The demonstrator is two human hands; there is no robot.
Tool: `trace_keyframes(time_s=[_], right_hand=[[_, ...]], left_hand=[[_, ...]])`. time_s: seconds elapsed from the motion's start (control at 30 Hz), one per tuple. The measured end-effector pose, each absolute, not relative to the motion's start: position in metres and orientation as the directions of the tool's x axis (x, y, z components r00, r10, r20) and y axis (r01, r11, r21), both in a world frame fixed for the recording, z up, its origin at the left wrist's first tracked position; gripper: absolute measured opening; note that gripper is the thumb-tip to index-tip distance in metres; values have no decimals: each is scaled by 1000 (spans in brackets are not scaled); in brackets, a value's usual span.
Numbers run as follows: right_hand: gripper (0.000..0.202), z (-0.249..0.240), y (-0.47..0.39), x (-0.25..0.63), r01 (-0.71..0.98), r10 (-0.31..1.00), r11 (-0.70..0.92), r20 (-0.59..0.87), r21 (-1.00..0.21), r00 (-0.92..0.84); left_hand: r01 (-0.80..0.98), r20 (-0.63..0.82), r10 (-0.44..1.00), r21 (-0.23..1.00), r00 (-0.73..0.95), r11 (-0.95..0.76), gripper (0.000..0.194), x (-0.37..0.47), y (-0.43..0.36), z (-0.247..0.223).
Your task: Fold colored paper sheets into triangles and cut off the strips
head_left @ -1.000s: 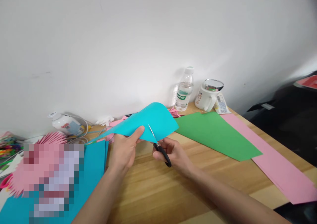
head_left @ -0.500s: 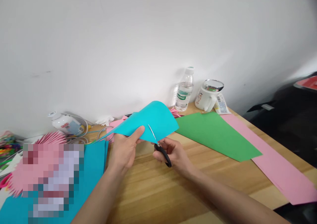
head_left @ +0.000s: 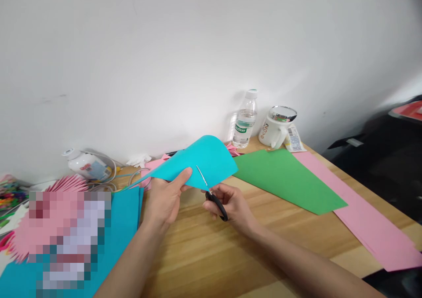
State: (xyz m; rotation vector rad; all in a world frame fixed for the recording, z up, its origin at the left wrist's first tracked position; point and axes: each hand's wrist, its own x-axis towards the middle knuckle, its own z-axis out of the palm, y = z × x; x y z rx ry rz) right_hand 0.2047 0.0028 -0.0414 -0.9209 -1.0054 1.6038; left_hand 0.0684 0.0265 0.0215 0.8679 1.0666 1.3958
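A bright blue paper sheet (head_left: 211,157), curved over at its top, is pinched between the thumb and fingers of my left hand (head_left: 168,197) at its lower left. My right hand (head_left: 229,203) grips black-handled scissors (head_left: 217,205) at the sheet's lower edge. One silver blade lies over the near face of the paper, pointing up and left; the other blade is hidden behind it. Part of the right fingers is hidden by the handle.
Green paper (head_left: 290,179) lies over pink paper (head_left: 372,219) on the right of the wooden table (head_left: 198,254). A water bottle (head_left: 245,120) and white mug (head_left: 273,131) stand by the wall. More blue sheets (head_left: 121,227) and a fringed pink paper (head_left: 26,234) lie left.
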Motion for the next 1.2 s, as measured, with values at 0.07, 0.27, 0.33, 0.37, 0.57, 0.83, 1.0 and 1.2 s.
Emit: trace_keyframes(time_s=[0.07, 0.27, 0.33, 0.37, 0.57, 0.83, 1.0, 1.2], right_hand=[[39, -42, 3, 205, -342, 971, -168, -95, -925, -219], [40, -44, 4, 205, -362, 975, -156, -85, -919, -205], [40, -44, 4, 205, -361, 975, -164, -94, -918, -203], [41, -44, 4, 205, -358, 973, -171, -101, -918, -207], [41, -48, 5, 204, -367, 968, -158, -71, -917, -240], [45, -41, 6, 207, -379, 946, -120, 9, -918, -323], [49, -47, 5, 207, -379, 948, -163, -39, -911, -315], [47, -39, 5, 206, -349, 949, -180, -69, -920, -308]], left_hand=[[-332, -68, 992, 943, -104, 30, 35, 69, 26, 22], [-376, -103, 991, 925, -89, 62, 28, 68, 28, 25], [-417, -135, 985, 906, -105, 80, 27, 67, 29, 26], [-438, -150, 980, 895, -128, 80, 29, 67, 30, 27], [-468, -147, 946, 884, -289, -5, 54, 69, 33, 27], [-396, -2, 960, 911, -281, -114, 60, 72, 28, 21], [-455, -134, 959, 890, -251, 6, 48, 65, 31, 29], [-452, -198, 960, 888, -198, 90, 38, 69, 28, 30]])
